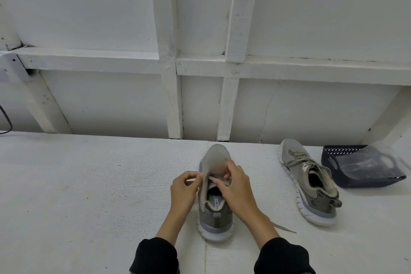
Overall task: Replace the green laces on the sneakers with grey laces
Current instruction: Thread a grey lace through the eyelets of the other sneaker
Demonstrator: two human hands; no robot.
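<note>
Head view: near sneaker point(214, 211) stands upright at centre, toe pointing far. Left hand point(185, 191) pinches a grey lace point(203, 193) at its left eyelets. Right hand point(235, 187) pinches lace over the tongue. Second sneaker point(311, 182), laced, lies right, beside a dark basket point(347, 151).

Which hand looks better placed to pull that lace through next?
Probably the left hand: it pinches the lace beside the sneaker, free to draw outward. The right hand sits over the eyelets, seemingly feeding or steadying.
</note>
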